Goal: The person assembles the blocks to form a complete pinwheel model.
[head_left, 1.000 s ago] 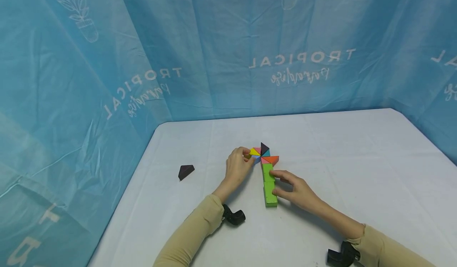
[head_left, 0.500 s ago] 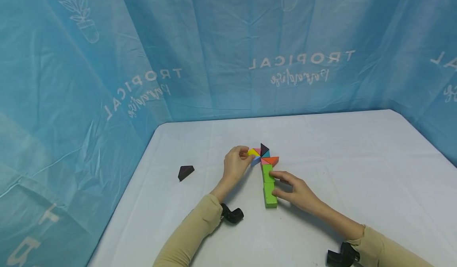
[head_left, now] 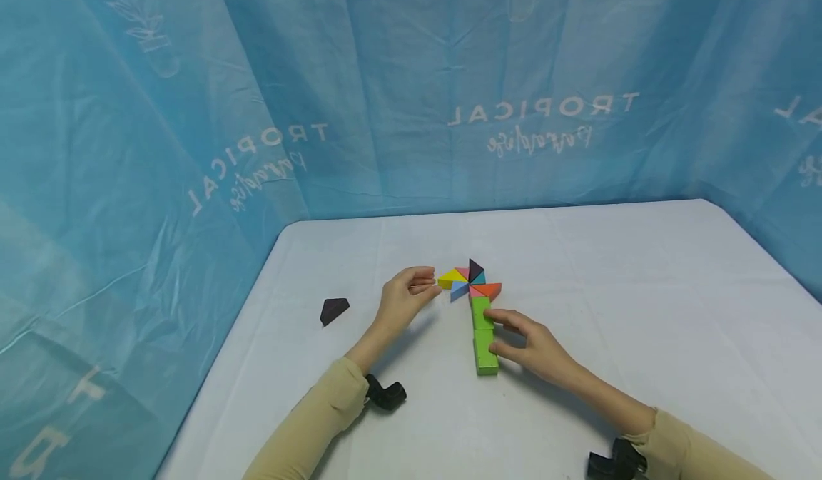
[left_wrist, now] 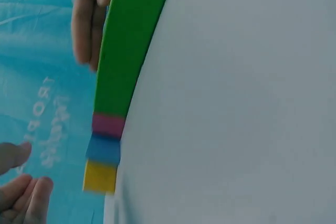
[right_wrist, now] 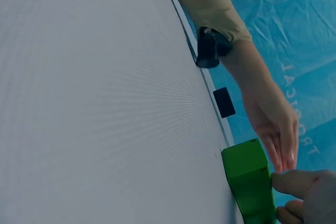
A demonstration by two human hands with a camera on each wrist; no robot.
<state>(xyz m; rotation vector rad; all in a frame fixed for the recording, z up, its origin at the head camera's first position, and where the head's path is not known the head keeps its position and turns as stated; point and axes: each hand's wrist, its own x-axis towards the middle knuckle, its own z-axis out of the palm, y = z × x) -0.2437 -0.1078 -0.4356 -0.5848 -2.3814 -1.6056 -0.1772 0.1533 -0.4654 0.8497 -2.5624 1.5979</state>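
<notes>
Colourful triangular blocks form a pinwheel in the head view: a yellow block (head_left: 450,278), a blue block (head_left: 459,290), an orange block (head_left: 489,290), a dark block (head_left: 475,269), plus pink and teal ones. Below it, two green blocks (head_left: 484,336) stand end to end like a stem. My left hand (head_left: 404,296) is just left of the yellow block, thumb and fingers apart, holding nothing. My right hand (head_left: 531,344) touches the stem's right side with thumb and fingertip, fingers relaxed. In the left wrist view, a gap separates the left fingers from the yellow block (left_wrist: 100,177).
A separate dark block (head_left: 334,311) lies on the white table (head_left: 642,309) to the left. Blue printed cloth (head_left: 398,109) hangs behind and at the sides. Black wrist devices (head_left: 387,396) sit at both sleeves.
My left hand slid the yellow block slightly left, let go of it and drew back to the left. My right hand has stayed at the green blocks.
</notes>
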